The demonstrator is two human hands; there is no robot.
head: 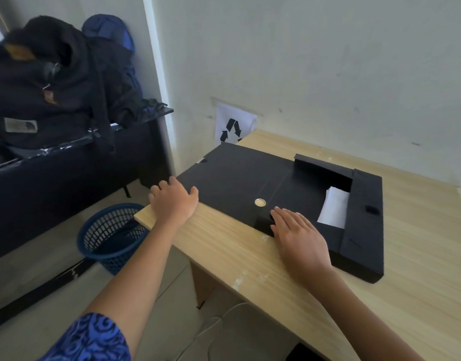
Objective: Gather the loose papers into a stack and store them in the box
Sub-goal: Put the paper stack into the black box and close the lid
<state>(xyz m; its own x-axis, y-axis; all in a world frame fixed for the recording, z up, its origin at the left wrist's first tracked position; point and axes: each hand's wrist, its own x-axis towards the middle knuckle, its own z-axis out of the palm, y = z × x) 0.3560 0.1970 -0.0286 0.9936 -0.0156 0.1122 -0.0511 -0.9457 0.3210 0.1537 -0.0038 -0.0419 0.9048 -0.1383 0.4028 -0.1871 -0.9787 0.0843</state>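
Closing the flat black cardboard file box (284, 188) looks like the step in hand, judging from how things lie: the white sheets of paper (333, 208) already sit inside its tray, showing through the gap between the folded-in flaps. The left hand (173, 201) rests at the outer edge of the wide black lid panel, which lies spread flat toward the corner of the pale wooden table (380, 308); its fingers are loosely curved over that edge, and whether they grip the panel I cannot tell. The right hand (299, 235) lies flat, fingers straight and together, pressing the near flap down beside the round brass eyelet (260, 202); it holds nothing.

The next move probably calls for lifting the lid panel at its free edge and swinging it over the tray until it meets the small black fastener patch (372, 209) on the far side wall, with the right hand sliding clear first.

Off the table's left end stand a blue plastic mesh waste basket (107, 233) on the floor and a dark bench piled with black backpacks (55, 87); a recycling sign (233, 126) hangs on the wall behind. Nothing lies across the lid's path.
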